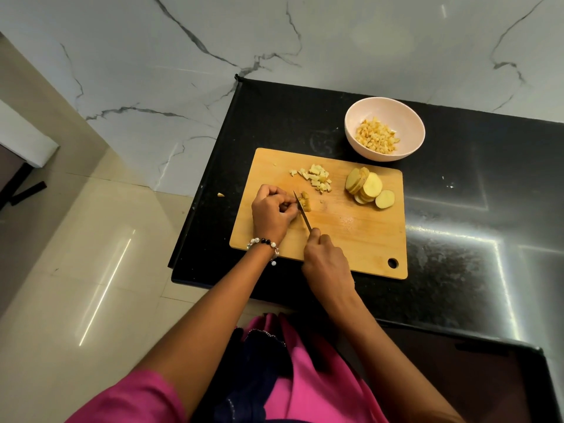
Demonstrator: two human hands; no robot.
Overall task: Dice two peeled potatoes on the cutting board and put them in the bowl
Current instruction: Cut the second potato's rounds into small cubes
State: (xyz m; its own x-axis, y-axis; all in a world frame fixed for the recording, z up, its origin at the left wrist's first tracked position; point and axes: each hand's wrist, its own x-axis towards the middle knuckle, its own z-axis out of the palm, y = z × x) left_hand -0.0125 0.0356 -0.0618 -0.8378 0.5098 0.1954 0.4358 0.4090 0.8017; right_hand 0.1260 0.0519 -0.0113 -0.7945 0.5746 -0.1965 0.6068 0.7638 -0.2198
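Wooden board (360,236) lies on the black surface (457,239) in front of you, with its hanging hole at the near right corner. Your left hand (273,210) sits on the board's left part, fingers (285,198) curled tight over a small potato piece (305,203) that shows just right of the blade. Your right hand (325,261) grips the knife (302,213) by its handle, fingers wrapped round it; the blade runs away from you and stands against the left fingers, its edge down on the piece. A beaded bracelet (264,243) circles your left wrist.

Farther back on the board, a small heap of dice (316,178) lies near the middle. To its right, a stack of slices (367,186) leans over, one slice lying flat at the near right end. Beyond the board's far right corner the pale bowl (384,129) stands on the surface, apart from the board, holding a layer of cubes (377,135). One stray bit (220,194) lies on the surface just off the board's left edge.
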